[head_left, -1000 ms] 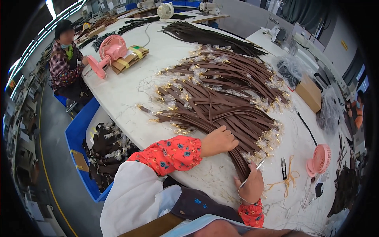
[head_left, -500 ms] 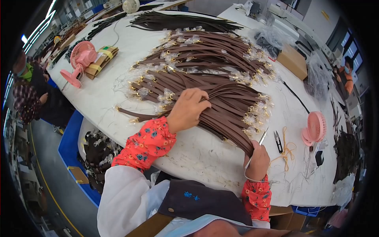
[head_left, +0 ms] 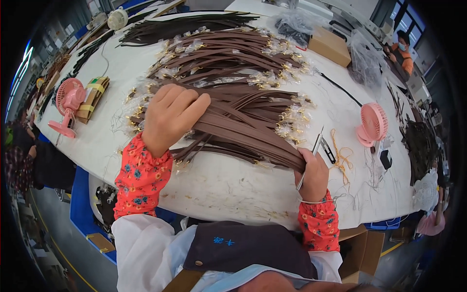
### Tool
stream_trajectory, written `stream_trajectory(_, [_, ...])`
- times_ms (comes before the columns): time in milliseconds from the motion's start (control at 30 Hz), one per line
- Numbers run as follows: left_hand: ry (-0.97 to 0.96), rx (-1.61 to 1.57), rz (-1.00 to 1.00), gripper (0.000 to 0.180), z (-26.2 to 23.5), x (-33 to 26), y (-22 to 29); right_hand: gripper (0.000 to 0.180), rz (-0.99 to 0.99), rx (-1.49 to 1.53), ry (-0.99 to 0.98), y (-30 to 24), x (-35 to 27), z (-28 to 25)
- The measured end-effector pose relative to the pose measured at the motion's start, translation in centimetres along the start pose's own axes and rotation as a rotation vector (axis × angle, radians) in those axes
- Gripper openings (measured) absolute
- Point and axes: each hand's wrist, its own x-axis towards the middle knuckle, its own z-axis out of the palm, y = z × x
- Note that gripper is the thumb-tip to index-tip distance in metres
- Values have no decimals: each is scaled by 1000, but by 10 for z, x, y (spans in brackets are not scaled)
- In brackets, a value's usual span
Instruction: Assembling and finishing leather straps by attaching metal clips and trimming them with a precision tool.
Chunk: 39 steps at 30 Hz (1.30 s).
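Observation:
My left hand [head_left: 170, 117] is closed round one end of a bundle of flat brown straps [head_left: 248, 134]. My right hand [head_left: 314, 173] grips the bundle's other end, so the straps stretch between both hands above the table. A slim pointed metal tool [head_left: 317, 145] also sits in my right hand, its tip sticking up past the thumb. Around that wrist runs a pale cord [head_left: 316, 201]. More brown straps [head_left: 219, 54] lie in piles beneath and behind, with gold-coloured hooks in clear plastic [head_left: 294, 119] at their ends.
Thread snips [head_left: 328, 151] and a tangle of yellow cord [head_left: 343, 163] lie right of my right hand. Pink fans stand at the right [head_left: 373, 122] and left [head_left: 69, 103]. A cardboard box [head_left: 330, 46], clear plastic bags [head_left: 365, 58] and dark straps [head_left: 185, 27] sit farther back. A blue bin [head_left: 81, 204] stands below left.
My left hand has moved left along the straps and closed round their left end. The bundle is now gathered and pulled out between my hands. The view has shifted somewhat.

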Motion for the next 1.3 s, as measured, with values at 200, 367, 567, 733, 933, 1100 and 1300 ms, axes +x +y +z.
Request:
stream_trajectory(200, [-389,-114,-115,32,-11,-47,14,47,-69,-100,-116,13,-34,-3])
stream_trajectory(367, [-602,-229,-221,39,1,-113,56,35,-125,-127,-235,13,-55,9])
stream_trajectory(567, [-547,-70,-172,31,24,-135,46,52,-190,-64,-290,14,-61,16])
stream_trajectory(733, [-511,66,-182,30,53,-151,-8,36,-244,-100,-203,16,-42,36])
stream_trajectory(933, [-482,82,-210,32,63,-156,-47,32,-182,18,-198,16,-36,36])
stream_trajectory(1100, [-505,69,-219,31,54,-163,-45,39,-136,100,-176,22,-49,28])
stream_trajectory(1300, [-381,189,-247,34,28,-184,-28,30,-96,181,-161,23,-67,16])
